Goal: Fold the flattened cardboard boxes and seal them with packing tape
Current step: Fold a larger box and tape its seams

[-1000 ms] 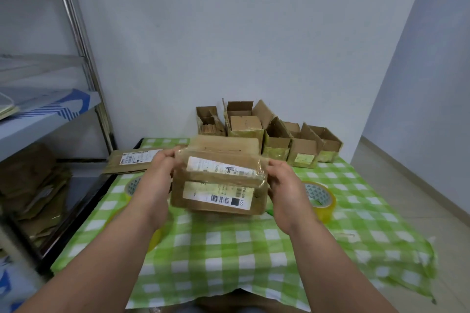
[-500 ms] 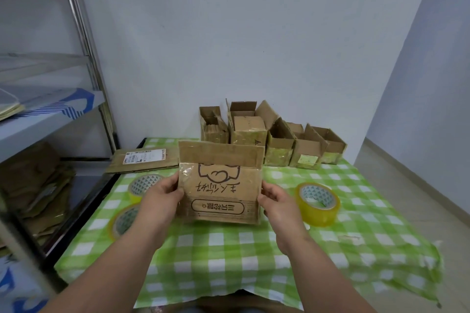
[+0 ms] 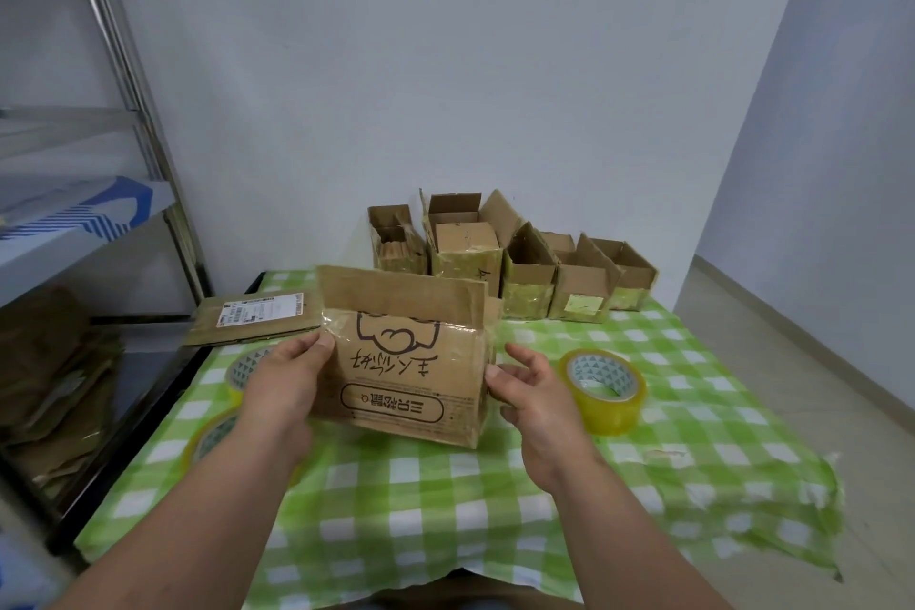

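Observation:
A small brown cardboard box (image 3: 411,362) with an upside-down printed cartoon and logo stands on its edge above the green checked tablecloth (image 3: 495,510), its top flap raised. My left hand (image 3: 289,376) grips its left side, thumb on the front face. My right hand (image 3: 534,386) touches the box's right edge with the thumb, its fingers loosely spread. A yellow tape roll (image 3: 604,389) lies just right of my right hand. Two more tape rolls (image 3: 232,406) sit partly hidden behind my left forearm.
A row of several folded open boxes (image 3: 515,263) stands at the table's far edge by the wall. A flattened box with a shipping label (image 3: 252,317) lies at the far left. A metal shelf (image 3: 74,223) with stacked flat cardboard (image 3: 44,381) stands left.
The box was turned from its labelled side to its printed front and set lower toward the table. My right hand's fingers have loosened from the box's right side.

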The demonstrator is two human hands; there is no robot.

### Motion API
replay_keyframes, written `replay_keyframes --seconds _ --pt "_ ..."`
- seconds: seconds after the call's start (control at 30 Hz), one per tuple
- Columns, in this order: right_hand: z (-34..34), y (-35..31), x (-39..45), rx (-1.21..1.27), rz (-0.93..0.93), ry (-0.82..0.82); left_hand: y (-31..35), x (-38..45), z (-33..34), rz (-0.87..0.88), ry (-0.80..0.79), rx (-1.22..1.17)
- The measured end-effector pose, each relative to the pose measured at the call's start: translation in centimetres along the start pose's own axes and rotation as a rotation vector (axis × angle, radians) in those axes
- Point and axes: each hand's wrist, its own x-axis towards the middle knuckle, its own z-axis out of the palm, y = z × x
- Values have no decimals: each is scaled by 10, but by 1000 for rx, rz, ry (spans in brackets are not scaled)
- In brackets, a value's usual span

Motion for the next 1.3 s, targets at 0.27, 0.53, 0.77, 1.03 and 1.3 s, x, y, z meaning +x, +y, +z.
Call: replay_keyframes --seconds 0.27,0.53,0.77,1.03,1.3 --pt "-7 -10 3 94 131 -287 9 1 19 68 -62 -8" --pt "-17 -11 14 131 42 -154 7 3 44 56 -215 100" --pt "-18 -12 19 1 53 -96 0 10 47 75 -147 142" --pt "-27 -26 31 -105 -88 -83 13 6 63 168 -179 141" --pt "-99 -61 55 -184 -261 159 17 -22 141 220 -444 164"
